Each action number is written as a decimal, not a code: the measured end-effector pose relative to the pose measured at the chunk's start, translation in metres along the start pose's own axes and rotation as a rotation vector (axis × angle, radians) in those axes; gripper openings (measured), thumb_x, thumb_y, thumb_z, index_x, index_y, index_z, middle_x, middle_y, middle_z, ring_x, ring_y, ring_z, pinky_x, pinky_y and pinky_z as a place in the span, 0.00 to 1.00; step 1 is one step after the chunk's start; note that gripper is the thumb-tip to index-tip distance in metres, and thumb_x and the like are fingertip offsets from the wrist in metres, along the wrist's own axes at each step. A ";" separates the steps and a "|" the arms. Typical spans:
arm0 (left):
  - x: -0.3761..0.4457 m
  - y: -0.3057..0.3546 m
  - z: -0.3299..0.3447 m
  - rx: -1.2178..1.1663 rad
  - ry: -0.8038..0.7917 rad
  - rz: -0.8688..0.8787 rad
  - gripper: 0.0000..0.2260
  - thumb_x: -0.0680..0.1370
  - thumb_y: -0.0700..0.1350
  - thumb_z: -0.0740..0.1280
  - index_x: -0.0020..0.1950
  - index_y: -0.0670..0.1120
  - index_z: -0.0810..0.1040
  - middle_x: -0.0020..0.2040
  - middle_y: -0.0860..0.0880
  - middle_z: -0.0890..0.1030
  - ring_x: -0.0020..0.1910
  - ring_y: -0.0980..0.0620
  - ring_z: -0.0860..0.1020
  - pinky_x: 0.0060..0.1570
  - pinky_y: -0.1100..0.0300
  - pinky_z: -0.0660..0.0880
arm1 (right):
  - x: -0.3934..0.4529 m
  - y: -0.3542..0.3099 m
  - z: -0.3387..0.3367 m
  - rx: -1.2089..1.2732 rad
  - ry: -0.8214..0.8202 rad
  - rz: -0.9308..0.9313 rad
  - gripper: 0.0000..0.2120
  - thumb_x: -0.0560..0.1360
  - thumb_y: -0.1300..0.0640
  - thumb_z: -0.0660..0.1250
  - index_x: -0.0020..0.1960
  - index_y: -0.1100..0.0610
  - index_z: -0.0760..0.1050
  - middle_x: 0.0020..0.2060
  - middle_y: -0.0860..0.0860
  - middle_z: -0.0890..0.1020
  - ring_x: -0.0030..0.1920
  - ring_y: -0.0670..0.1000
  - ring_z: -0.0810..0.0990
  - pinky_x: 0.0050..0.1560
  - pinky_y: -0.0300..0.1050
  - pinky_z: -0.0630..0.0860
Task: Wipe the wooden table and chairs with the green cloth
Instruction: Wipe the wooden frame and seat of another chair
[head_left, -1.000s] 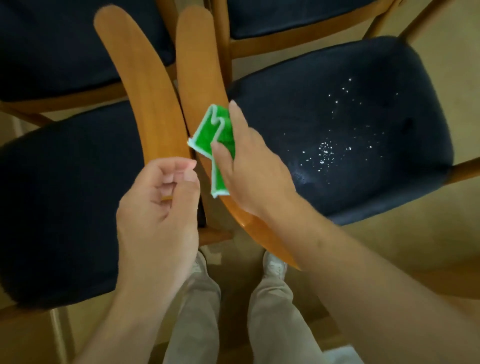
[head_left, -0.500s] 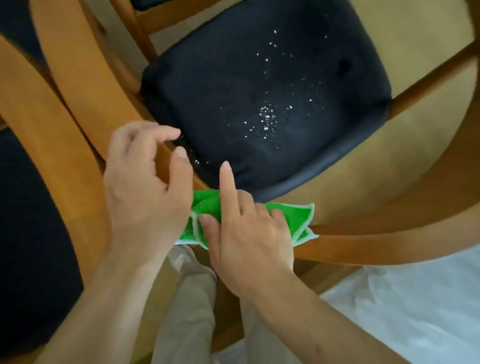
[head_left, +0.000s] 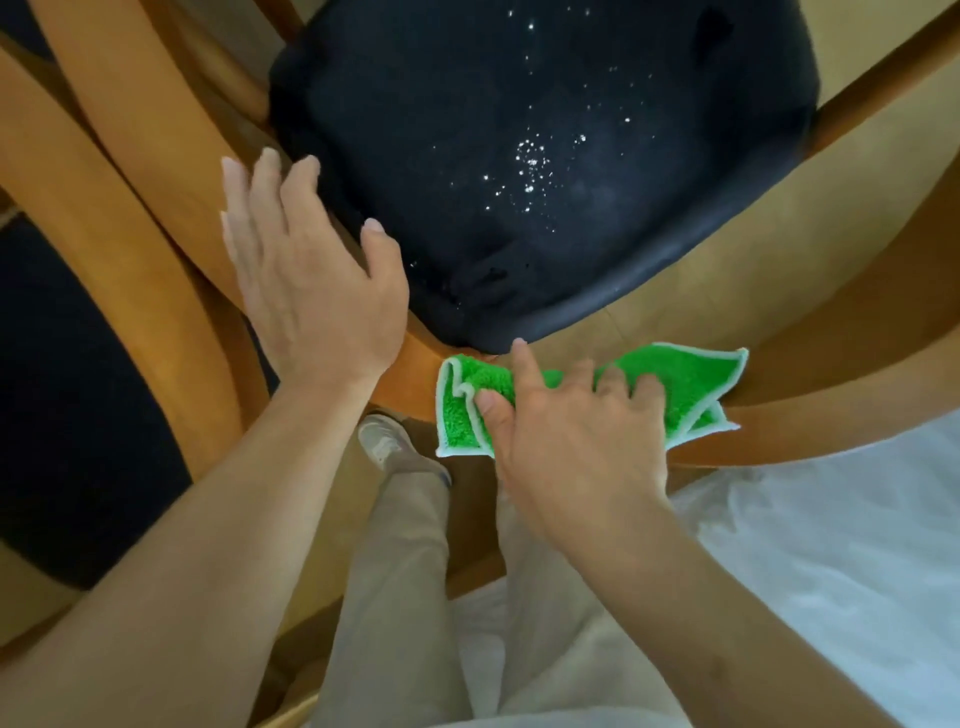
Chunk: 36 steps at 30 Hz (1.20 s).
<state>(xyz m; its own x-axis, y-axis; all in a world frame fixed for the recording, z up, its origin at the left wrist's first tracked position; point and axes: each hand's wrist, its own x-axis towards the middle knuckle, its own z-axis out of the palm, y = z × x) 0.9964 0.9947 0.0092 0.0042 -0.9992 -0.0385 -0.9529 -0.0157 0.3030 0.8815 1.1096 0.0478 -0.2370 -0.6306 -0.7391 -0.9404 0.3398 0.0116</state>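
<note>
The green cloth (head_left: 675, 379) with a white hem lies folded over the curved wooden backrest (head_left: 810, 421) of a chair. My right hand (head_left: 571, 441) grips the cloth, thumb pinching its left fold, forefinger stretched out along the rail. My left hand (head_left: 306, 280) rests flat with straight fingers on the same wooden rail, just left of the cloth, thumb out toward the dark seat. The chair's dark blue seat cushion (head_left: 545, 156) carries a scatter of white specks.
A second chair's wooden backrest (head_left: 104, 249) and dark seat (head_left: 67, 405) stand close on the left. My legs and a shoe (head_left: 384, 441) are below the rail. White cloth (head_left: 831, 561) covers the lower right. Tan floor shows between the chairs.
The view has shifted closer over the right chair. My right hand has slid the cloth along the backrest toward its right end. My left hand has uncurled and laid itself flat on the rail.
</note>
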 end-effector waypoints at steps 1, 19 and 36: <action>0.000 0.000 0.000 0.003 -0.008 0.004 0.23 0.77 0.52 0.58 0.71 0.45 0.67 0.75 0.46 0.64 0.77 0.46 0.53 0.75 0.47 0.52 | 0.004 -0.009 0.001 0.055 0.016 -0.033 0.32 0.79 0.38 0.36 0.78 0.52 0.49 0.65 0.65 0.73 0.63 0.66 0.72 0.59 0.61 0.63; 0.005 0.006 -0.004 0.172 -0.050 -0.016 0.18 0.71 0.49 0.62 0.60 0.47 0.73 0.67 0.45 0.74 0.76 0.42 0.56 0.74 0.46 0.53 | 0.028 0.075 -0.040 -0.177 -0.327 -0.021 0.35 0.79 0.37 0.40 0.70 0.60 0.66 0.67 0.61 0.71 0.67 0.62 0.68 0.64 0.60 0.62; 0.006 0.002 -0.005 0.163 -0.141 0.023 0.18 0.71 0.49 0.62 0.60 0.47 0.73 0.62 0.45 0.76 0.76 0.40 0.55 0.73 0.46 0.49 | 0.038 0.090 -0.053 -0.238 -0.454 0.038 0.33 0.78 0.34 0.38 0.70 0.50 0.68 0.67 0.56 0.74 0.68 0.58 0.70 0.67 0.61 0.60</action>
<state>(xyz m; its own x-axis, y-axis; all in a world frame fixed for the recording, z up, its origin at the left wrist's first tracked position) 0.9960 0.9881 0.0138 -0.0500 -0.9843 -0.1694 -0.9887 0.0248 0.1481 0.7751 1.0792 0.0566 -0.1921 -0.2362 -0.9525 -0.9751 0.1552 0.1582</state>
